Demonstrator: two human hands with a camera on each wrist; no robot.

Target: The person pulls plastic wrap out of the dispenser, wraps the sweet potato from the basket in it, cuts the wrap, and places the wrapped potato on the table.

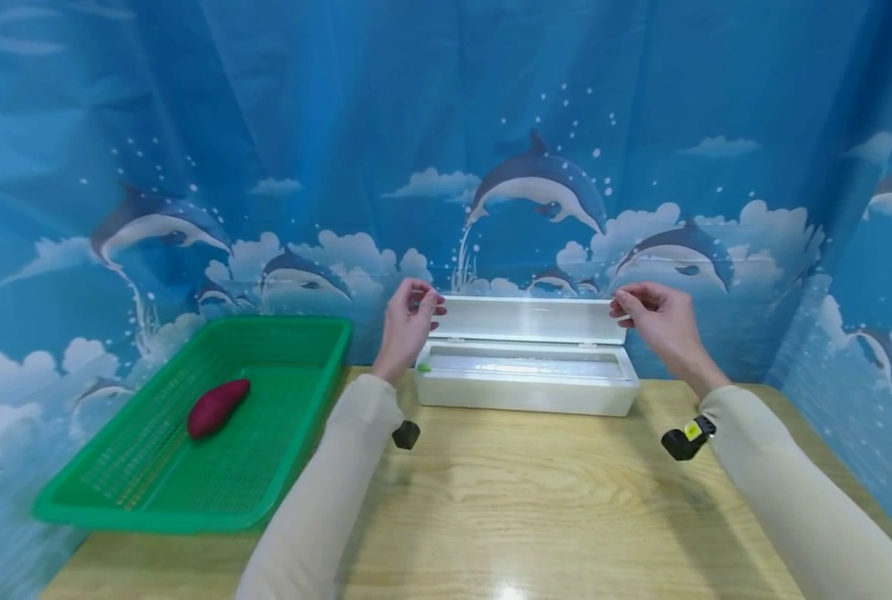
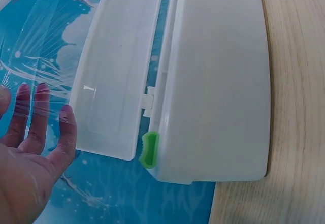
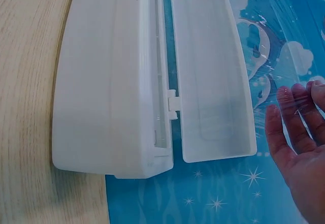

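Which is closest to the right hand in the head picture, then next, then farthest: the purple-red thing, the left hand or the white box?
From the right hand in the head view:
1. White box: its right end is close to that hand.
2. Left hand: near the box's left end.
3. Purple-red thing: farther left, in the green basket.

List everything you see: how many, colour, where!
Basket: one, green, table's left side
Sweet potato: one, purple, in basket
Box: one, white, table's far side
Lid: one, white, open behind box
Slider: one, green, box's left end
Film: one sheet, clear, between hands
Table: one, tan, underneath
Dolphin backdrop: one, blue, behind
Wrist cameras: two, black, at wrists
Sleeves: two, cream, on arms
Left hand: one, bare, lid's left end
Right hand: one, bare, lid's right end
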